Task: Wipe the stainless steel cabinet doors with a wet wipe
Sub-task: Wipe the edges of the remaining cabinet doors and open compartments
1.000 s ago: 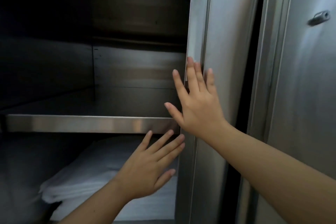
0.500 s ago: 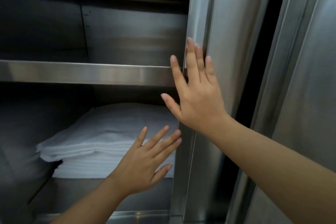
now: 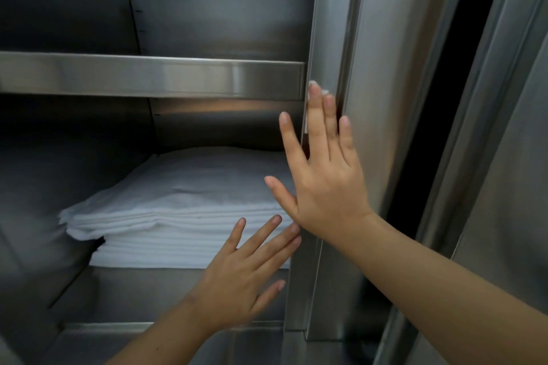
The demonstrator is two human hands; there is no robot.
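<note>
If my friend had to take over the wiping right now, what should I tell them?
Right hand: open, fingers flat, pressing the wet wipe against the edge of the open cabinet door. Only a white corner of the wipe shows by the fingertips.
Left hand: open, holding nothing, fingertips by the same edge lower down; touch unclear.
Folded white cloths lie stacked under the shelf.
Done: cannot tell which steel is already wiped.
Left: probably the rest of this edge, the door's face and the other door.
</note>
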